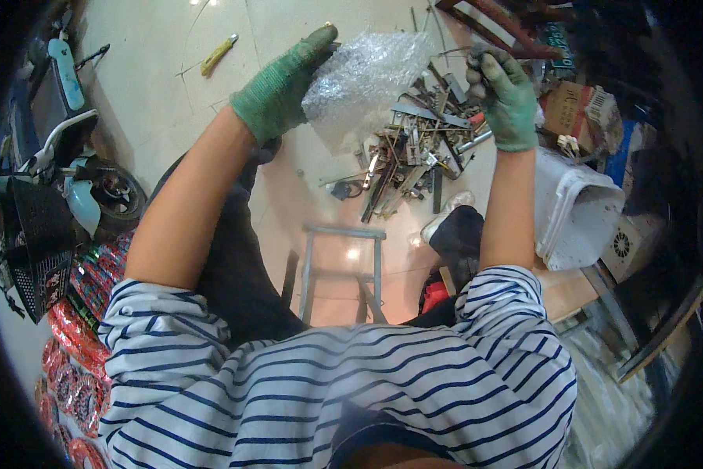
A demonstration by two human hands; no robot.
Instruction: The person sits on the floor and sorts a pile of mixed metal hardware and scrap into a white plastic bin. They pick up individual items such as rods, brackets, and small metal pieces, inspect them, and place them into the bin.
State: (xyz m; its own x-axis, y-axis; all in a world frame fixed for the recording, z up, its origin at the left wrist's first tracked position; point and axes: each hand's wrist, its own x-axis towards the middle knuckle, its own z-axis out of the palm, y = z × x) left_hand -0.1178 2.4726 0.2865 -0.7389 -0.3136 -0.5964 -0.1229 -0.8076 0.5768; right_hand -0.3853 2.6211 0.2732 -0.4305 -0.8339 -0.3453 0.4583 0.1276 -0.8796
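My left hand [284,88], in a green work glove, grips one edge of a crumpled sheet of clear bubble wrap [366,82]. The wrap spreads to the right of that hand, above the floor. My right hand [504,97], gloved in the same green with dark soiled fingertips, has its fingers pinched around a thin dark strip or wire [454,51] that points left. What else those fingers cover is hidden. Beneath and between my hands lies a heap of metal scraps and hardware [413,146], with flat bars, rods and small fittings mixed together.
A yellow utility knife [218,55] lies on the tiled floor at upper left. A white plastic bucket [580,211] and a cardboard box [571,108] stand at right. Between my legs is a metal frame [344,234]. A scooter [64,146] and red-wrapped coils [79,340] line the left.
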